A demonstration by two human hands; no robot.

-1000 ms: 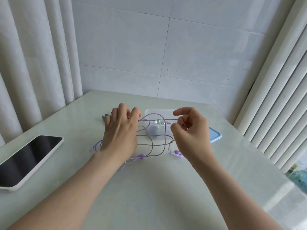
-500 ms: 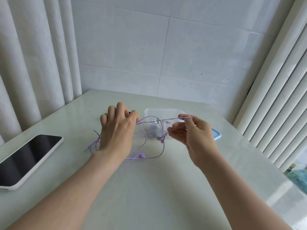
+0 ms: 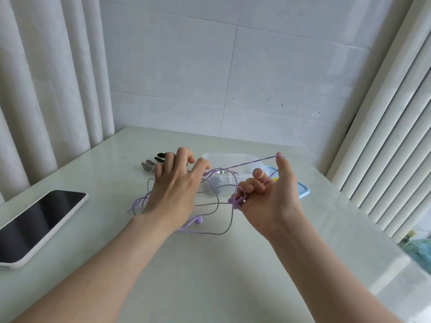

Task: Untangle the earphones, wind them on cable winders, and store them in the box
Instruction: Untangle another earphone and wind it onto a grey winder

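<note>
Spanning both grips, earphones [image 3: 197,221] are pinched by left hand [image 3: 175,192], clasped in right hand [image 3: 272,199].

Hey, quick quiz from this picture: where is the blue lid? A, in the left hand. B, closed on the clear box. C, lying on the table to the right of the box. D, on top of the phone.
C: the blue lid lies flat on the table right of the open clear box, partly behind the right hand, which like the left hand holds only the purple earphones.
</note>
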